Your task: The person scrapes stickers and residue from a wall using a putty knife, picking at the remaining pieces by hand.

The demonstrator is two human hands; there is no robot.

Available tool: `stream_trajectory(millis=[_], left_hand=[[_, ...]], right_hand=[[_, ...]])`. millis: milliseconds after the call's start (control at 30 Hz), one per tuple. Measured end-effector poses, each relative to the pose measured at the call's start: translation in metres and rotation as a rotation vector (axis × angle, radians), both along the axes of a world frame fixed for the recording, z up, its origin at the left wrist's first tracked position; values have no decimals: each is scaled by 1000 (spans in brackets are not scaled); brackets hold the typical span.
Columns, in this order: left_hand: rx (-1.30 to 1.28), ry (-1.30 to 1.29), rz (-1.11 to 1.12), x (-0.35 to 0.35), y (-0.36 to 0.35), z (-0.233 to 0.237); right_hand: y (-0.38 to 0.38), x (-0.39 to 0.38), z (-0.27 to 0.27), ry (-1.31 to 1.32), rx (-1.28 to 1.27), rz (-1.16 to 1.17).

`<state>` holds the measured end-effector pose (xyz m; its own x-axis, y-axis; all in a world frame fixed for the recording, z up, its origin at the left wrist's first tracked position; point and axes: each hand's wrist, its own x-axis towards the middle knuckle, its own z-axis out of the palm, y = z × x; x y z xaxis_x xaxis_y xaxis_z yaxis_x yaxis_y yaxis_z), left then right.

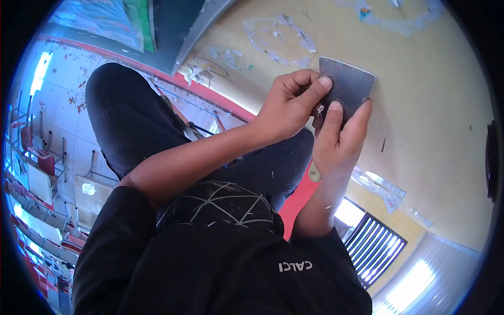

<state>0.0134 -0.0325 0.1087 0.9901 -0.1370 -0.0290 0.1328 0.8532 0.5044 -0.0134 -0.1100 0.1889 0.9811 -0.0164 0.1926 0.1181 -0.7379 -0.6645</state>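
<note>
A scraper with a wide, flat grey metal blade is held up before the yellowish wall, its broad edge at the top. My left hand is closed on the blade's left side, the thumb pressed flat on the metal. My right hand wraps the lower part, with its thumb on the blade's face. The end of a pale green handle shows below the right palm; the rest of the handle is hidden. A small whitish scrap sits between the two hands by the blade.
Torn paper residue clings to the wall, and a clear plastic strip hangs lower. A dark board is at upper left. Far below are a littered tiled floor, several chairs and desks. A barred window lies at right.
</note>
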Motion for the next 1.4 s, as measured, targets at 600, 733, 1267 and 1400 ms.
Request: stream_trajectory(millis=[600,733,1267,1400], left_hand=[[-15,101,96,1,5,11],[-32,5,37,0,11,3],[659,-302,571,-4,-1,-25],[693,-347,599,0,-1,-28]], right_hand=[[5,12,-7,-77,-87,83],[5,6,1,12,-27,60],[-13,3,-10,71,124,93],[-17,4,-9,72,49,110]])
